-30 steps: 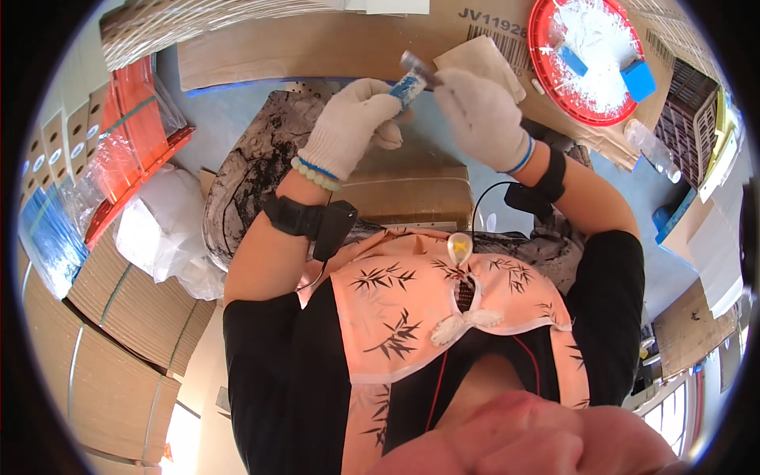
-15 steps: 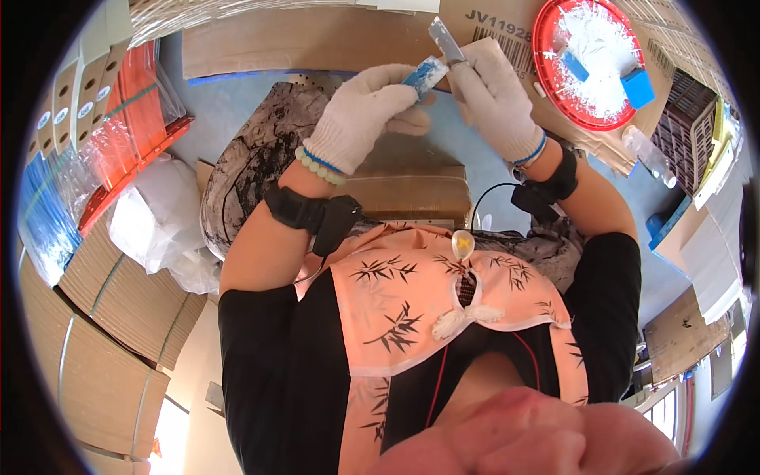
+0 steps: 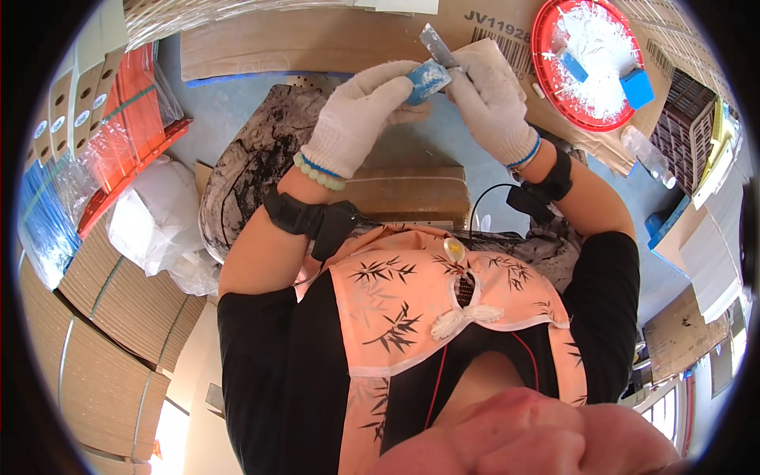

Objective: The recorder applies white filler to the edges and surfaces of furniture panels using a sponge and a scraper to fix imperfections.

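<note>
In white knit gloves, both my hands work close together above my lap. My left hand (image 3: 356, 107) grips a small blue block (image 3: 428, 82) between thumb and fingers; white residue coats part of its face. My right hand (image 3: 492, 111) is closed on a flat metal blade (image 3: 438, 46), which sticks up past the fingertips; its grip end is hidden in the glove. The blade's lower part is close beside the block; I cannot tell whether they touch. Right of my hands, a round red tray (image 3: 546, 99) holds white scrapings and two blue blocks (image 3: 636, 89).
A brown carton (image 3: 332, 39) lies beyond my hands, another box (image 3: 404, 194) below them. Clear plastic tube (image 3: 651, 158) and a dark crate (image 3: 687, 111) are at right. Stacked cardboard (image 3: 103, 332), a white plastic bag (image 3: 154, 214) and an orange-red crate (image 3: 134, 103) fill the left.
The blue block has been turned in my left hand, so a broader face shows. My right hand and the blade have shifted slightly left.
</note>
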### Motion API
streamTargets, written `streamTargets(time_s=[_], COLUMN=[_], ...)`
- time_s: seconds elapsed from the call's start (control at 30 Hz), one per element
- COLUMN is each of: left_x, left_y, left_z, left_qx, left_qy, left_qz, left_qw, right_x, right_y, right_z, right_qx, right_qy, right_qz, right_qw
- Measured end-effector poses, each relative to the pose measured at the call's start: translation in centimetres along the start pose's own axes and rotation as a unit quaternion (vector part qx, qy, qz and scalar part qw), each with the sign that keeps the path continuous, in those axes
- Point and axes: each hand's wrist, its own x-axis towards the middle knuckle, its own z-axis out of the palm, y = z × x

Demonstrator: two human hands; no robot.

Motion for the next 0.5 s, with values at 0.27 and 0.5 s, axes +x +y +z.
streamTargets(time_s=[0.27,0.5], left_x=[0.0,0.2], left_y=[0.5,0.2], left_z=[-0.2,-0.4], left_qx=[0.256,0.097], left_qy=[0.096,0.079], left_qz=[-0.001,-0.052], left_qw=[0.962,0.991], right_x=[0.5,-0.8], right_y=[1.1,0.5], right_z=[-0.6,0.5], right_qx=[-0.051,-0.193], right_qy=[0.020,-0.112], right_qz=[-0.033,-0.111], right_qw=[0.998,0.968])
